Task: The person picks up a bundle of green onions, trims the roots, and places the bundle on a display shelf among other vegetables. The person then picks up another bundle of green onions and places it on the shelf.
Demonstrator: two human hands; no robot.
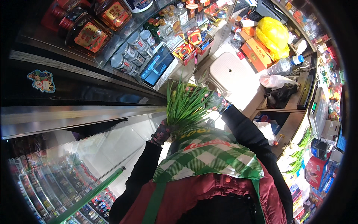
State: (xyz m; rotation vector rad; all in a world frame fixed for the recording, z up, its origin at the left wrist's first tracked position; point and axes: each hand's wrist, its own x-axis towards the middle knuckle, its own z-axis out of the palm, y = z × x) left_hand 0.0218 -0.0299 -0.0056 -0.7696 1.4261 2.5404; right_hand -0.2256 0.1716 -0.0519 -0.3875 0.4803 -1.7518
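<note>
A bunch of long green leafy stalks (187, 105), perhaps scallions or chives, is held before my chest, its tips fanned upward. My left hand (162, 133), in a dark floral glove, closes around the lower end of the bunch. On the other side, my right hand (219, 102), in a similar glove, is beside the leaf tips; leaves partly cover its fingers, and their grip does not show clearly. Just below the bunch is my green and white checked apron (207, 161).
A white plastic stool (229, 70) stands ahead. Glass shelves at upper left hold bottles (89, 36), jars (123, 63) and a screen (158, 65). An orange box (256, 54) and yellow bag (272, 35) are at upper right. More green stalks (300, 156) lie on the right counter.
</note>
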